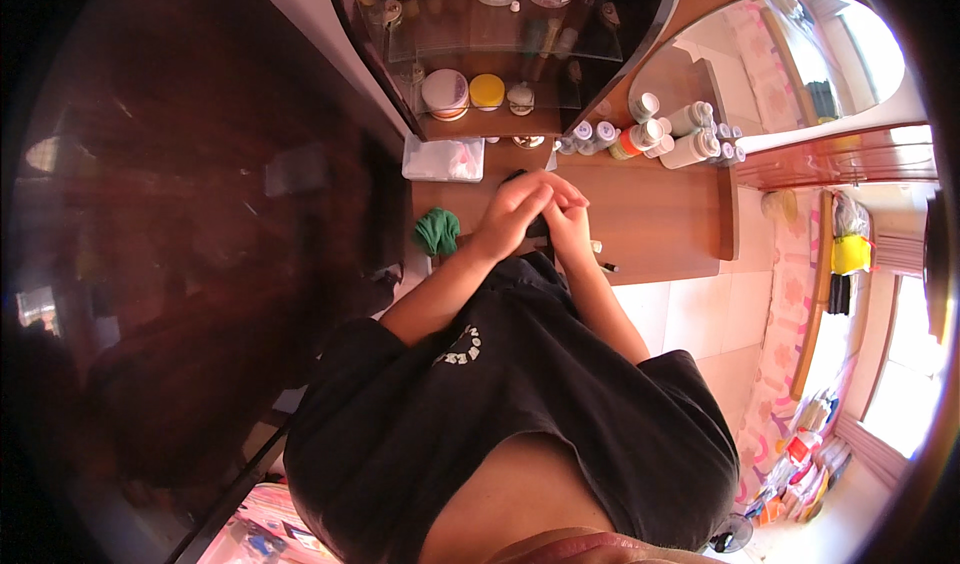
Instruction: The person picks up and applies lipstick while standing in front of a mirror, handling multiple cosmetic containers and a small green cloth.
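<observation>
My left hand (514, 215) and my right hand (568, 225) meet in front of my chest, above a brown wooden dresser top (652, 219). The left fingers lie across the right hand, and both palms are turned inward. Whatever might be between them is hidden. Just behind the fingers a small dark object (514, 177) shows in part. A crumpled green cloth (437, 231) sits to the left of my hands. Farther back stands a clear plastic box (444, 160) with pale contents.
An open cabinet with glass shelves (502, 50) holds jars, including a yellow-lidded one (487, 92). Several bottles (690, 147) cluster at the back right, below a round mirror (840, 53). A dark glossy panel (225, 226) rises on the left. Small items (609, 267) lie near the front edge.
</observation>
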{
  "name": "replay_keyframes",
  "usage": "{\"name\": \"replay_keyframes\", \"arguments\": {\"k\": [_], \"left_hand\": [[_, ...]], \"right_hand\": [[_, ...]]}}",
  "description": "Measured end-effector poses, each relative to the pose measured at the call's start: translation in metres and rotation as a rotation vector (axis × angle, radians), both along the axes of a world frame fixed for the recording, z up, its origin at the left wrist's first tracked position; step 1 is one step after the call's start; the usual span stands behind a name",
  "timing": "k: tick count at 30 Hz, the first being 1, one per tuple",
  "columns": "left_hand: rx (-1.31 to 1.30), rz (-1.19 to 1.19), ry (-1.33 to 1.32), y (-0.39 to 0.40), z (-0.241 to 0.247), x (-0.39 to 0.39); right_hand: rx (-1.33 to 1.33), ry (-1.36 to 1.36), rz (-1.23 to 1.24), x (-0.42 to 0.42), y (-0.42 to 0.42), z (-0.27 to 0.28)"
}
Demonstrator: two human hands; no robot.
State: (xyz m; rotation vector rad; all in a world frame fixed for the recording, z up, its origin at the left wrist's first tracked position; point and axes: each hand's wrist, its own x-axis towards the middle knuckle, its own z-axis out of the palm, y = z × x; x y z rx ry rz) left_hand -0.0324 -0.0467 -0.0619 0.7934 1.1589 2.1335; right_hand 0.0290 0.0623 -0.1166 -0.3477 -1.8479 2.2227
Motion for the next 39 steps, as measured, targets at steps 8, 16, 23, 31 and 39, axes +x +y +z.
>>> {"name": "replay_keyframes", "arguments": {"k": [8, 16, 23, 31, 39], "left_hand": [[-0.415, 0.742, 0.803, 0.029, 0.011, -0.088], [-0.497, 0.995, 0.876, 0.074, 0.021, -0.143], [-0.599, 1.154, 1.041, 0.082, 0.02, -0.144], [-0.623, 1.184, 1.021, 0.083, 0.018, -0.141], [-0.631, 1.183, 0.959, 0.078, 0.009, -0.137]], "right_hand": [[-0.131, -0.127, -0.09, 0.013, 0.036, -0.018], [-0.148, -0.133, -0.152, 0.037, 0.039, -0.031], [-0.173, -0.152, -0.182, 0.05, 0.049, -0.026], [-0.175, -0.155, -0.136, 0.053, 0.051, -0.028], [-0.15, -0.147, -0.065, 0.048, 0.051, -0.029]]}}
